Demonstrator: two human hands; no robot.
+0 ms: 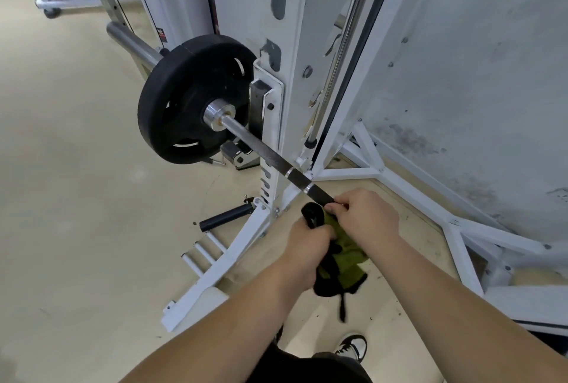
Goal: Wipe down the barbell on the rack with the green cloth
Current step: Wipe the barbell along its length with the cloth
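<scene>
Just past the fingers of the right hand (364,216), the barbell (270,156) rests on the white rack (285,124); both fists, left hand (307,244) included, clutch the green cloth (344,255) against it.

Barbell and green cloth

We see the barbell (270,157) resting across the white rack (276,106); the green cloth (341,255), perhaps black-edged, hangs bunched at its shaft.
</scene>
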